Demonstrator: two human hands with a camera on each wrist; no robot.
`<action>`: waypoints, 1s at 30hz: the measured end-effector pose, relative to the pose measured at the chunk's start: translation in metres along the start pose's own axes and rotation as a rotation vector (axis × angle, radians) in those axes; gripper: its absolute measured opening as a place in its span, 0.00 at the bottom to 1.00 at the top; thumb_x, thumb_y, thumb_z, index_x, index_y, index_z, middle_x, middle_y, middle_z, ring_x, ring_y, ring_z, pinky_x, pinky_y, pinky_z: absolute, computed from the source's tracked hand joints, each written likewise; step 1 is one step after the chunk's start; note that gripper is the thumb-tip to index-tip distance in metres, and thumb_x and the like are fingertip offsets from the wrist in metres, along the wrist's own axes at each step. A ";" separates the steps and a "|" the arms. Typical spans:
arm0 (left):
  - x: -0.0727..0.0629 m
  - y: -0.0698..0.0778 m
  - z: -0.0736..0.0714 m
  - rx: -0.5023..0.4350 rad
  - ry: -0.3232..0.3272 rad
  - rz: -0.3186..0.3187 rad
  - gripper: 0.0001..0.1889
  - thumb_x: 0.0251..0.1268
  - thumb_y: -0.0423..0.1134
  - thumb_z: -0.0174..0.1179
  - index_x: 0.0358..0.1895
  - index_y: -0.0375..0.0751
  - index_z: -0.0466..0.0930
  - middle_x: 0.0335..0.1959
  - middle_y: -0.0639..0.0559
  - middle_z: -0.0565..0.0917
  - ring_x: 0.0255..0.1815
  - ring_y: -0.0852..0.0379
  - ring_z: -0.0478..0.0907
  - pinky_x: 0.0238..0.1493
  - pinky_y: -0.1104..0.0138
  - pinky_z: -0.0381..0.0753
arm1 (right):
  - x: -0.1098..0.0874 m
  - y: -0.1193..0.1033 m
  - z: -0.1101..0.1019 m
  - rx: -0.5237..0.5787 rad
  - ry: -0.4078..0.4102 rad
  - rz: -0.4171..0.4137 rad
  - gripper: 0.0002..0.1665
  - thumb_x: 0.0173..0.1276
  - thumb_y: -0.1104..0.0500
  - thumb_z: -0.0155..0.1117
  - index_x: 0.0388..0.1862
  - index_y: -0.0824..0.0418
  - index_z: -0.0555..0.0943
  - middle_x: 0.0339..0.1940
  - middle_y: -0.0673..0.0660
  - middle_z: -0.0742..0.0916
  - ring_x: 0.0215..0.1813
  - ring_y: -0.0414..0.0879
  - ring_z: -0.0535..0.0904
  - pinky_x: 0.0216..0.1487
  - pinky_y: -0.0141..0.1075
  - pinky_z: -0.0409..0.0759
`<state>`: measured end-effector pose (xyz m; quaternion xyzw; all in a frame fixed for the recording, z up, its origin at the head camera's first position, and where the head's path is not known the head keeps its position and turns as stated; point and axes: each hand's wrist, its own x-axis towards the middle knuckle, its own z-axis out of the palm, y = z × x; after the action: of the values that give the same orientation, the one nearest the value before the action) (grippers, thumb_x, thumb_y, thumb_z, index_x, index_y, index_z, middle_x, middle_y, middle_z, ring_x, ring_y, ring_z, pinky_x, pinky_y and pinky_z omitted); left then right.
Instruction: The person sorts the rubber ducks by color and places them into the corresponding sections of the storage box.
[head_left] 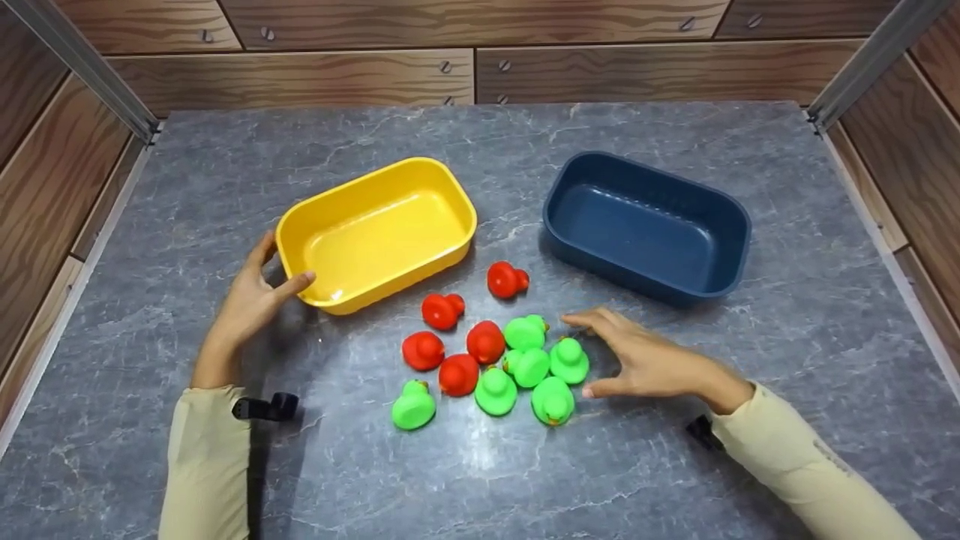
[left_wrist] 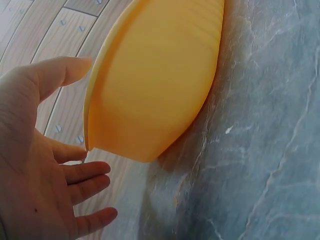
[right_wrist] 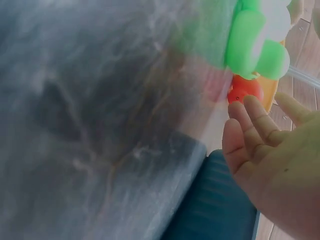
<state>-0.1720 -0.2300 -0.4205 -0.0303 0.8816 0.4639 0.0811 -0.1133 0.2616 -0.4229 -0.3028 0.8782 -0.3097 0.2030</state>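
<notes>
My left hand (head_left: 251,296) is at the left end of a yellow tub (head_left: 375,240), thumb and forefinger close to the rim. In the left wrist view the hand's fingers (left_wrist: 87,190) are spread and relaxed beside the tub's corner. Several red rubber ducks (head_left: 486,342) and several green rubber ducks (head_left: 570,361) lie loosely grouped at the middle of the table. Just right of the green ones is my right hand (head_left: 652,367), thumb and fingers apart with nothing held. The right wrist view has its fingertips overlapping a red duck (right_wrist: 245,91) near a green duck (right_wrist: 247,45).
A dark blue tub (head_left: 637,240) stands at the back right, behind my right hand. Both tubs hold nothing. The grey marbled table (head_left: 510,135) is bounded by wood-patterned walls (head_left: 480,22) at the back and sides.
</notes>
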 end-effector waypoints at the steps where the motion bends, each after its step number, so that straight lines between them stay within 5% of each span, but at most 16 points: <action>1: 0.000 -0.001 0.000 -0.001 0.006 0.004 0.52 0.61 0.51 0.63 0.78 0.38 0.36 0.78 0.36 0.47 0.78 0.38 0.44 0.75 0.41 0.41 | 0.000 0.000 0.001 -0.005 -0.009 0.003 0.52 0.55 0.46 0.74 0.74 0.56 0.59 0.68 0.57 0.70 0.67 0.53 0.68 0.66 0.57 0.65; 9: -0.003 -0.006 0.002 0.012 0.016 0.005 0.50 0.62 0.51 0.63 0.77 0.36 0.41 0.77 0.34 0.50 0.78 0.37 0.47 0.75 0.42 0.43 | 0.002 0.002 0.004 -0.045 -0.040 0.000 0.48 0.56 0.45 0.73 0.71 0.57 0.63 0.65 0.56 0.71 0.68 0.52 0.67 0.67 0.55 0.66; 20: -0.003 -0.014 0.003 -0.072 0.027 0.015 0.47 0.62 0.47 0.64 0.76 0.36 0.45 0.72 0.33 0.60 0.72 0.38 0.57 0.72 0.45 0.54 | 0.011 -0.001 0.005 -0.042 -0.101 0.097 0.41 0.59 0.51 0.71 0.69 0.54 0.65 0.65 0.57 0.72 0.67 0.54 0.69 0.67 0.55 0.66; 30: -0.001 -0.015 0.006 -0.125 0.025 0.015 0.47 0.62 0.44 0.64 0.77 0.37 0.44 0.68 0.32 0.64 0.68 0.39 0.62 0.69 0.48 0.61 | 0.015 -0.001 0.006 -0.069 -0.093 0.081 0.34 0.61 0.52 0.69 0.65 0.53 0.69 0.59 0.55 0.75 0.57 0.48 0.74 0.59 0.48 0.72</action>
<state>-0.1680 -0.2335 -0.4362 -0.0344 0.8522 0.5181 0.0645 -0.1211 0.2487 -0.4292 -0.2878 0.8896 -0.2562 0.2453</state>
